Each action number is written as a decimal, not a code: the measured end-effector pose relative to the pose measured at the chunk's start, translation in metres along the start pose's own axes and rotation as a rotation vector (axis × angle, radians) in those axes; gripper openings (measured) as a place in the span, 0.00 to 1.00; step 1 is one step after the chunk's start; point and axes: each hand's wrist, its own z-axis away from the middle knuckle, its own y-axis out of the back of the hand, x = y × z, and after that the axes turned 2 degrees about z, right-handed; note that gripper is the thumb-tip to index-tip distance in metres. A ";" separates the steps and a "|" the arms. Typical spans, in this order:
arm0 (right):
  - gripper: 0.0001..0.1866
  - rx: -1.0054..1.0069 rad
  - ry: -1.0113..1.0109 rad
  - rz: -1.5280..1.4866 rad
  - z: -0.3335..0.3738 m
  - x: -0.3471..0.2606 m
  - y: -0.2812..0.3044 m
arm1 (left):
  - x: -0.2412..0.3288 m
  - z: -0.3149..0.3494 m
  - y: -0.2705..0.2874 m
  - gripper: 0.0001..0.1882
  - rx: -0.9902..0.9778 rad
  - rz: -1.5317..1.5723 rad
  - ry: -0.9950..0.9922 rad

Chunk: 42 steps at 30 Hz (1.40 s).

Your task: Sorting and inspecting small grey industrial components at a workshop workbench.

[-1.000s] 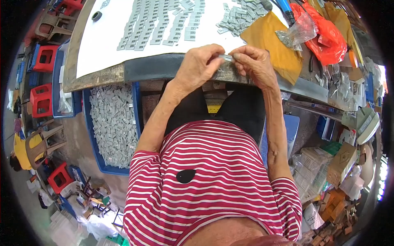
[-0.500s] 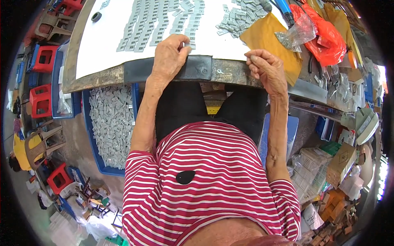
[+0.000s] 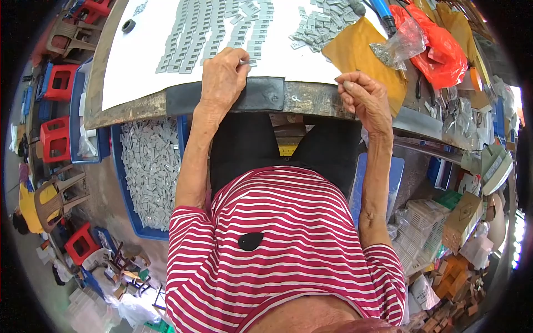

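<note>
Thumb and forefinger of my left hand point(image 3: 221, 80) are pinched at the near end of the rows, over the table's front edge. A small flat grey piece point(image 3: 251, 62) pokes out at these fingertips. Several columns of the same grey pieces point(image 3: 189, 41), each with a dark rectangular mark, lie overlapped on a white sheet point(image 3: 136, 69). My right hand point(image 3: 366, 99) hovers at the front edge beside a brown-yellow paper sheet point(image 3: 361, 53). Its thumb and forefinger are pressed together, the other fingers curled; anything between them is too small to make out.
A loose heap of grey pieces point(image 3: 327, 28) lies at the back right. Red plastic bags point(image 3: 447, 61) and a clear bag point(image 3: 408, 41) crowd the table's right. Below left stands a blue bin point(image 3: 133, 213) full of grey pieces. A black ring point(image 3: 128, 25) sits far left.
My left hand has shifted slightly left, and the grey piece now shows right at its fingertips. My right hand has moved slightly right and nearer me, still pinched.
</note>
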 end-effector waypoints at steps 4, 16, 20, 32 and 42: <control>0.10 0.037 0.028 0.026 0.005 -0.003 0.008 | 0.002 -0.004 -0.003 0.02 0.039 0.035 -0.048; 0.08 0.347 0.212 0.788 -0.024 -0.007 0.067 | 0.004 -0.004 -0.003 0.03 0.053 0.033 -0.084; 0.09 0.249 0.304 0.942 -0.029 0.001 0.067 | 0.007 -0.001 -0.006 0.04 0.073 -0.028 -0.123; 0.03 0.177 0.665 1.329 -0.030 0.005 0.055 | 0.041 0.002 -0.021 0.04 0.030 0.099 -0.206; 0.03 0.155 0.739 1.592 -0.032 0.009 0.055 | 0.043 -0.031 -0.054 0.07 0.042 0.161 -0.166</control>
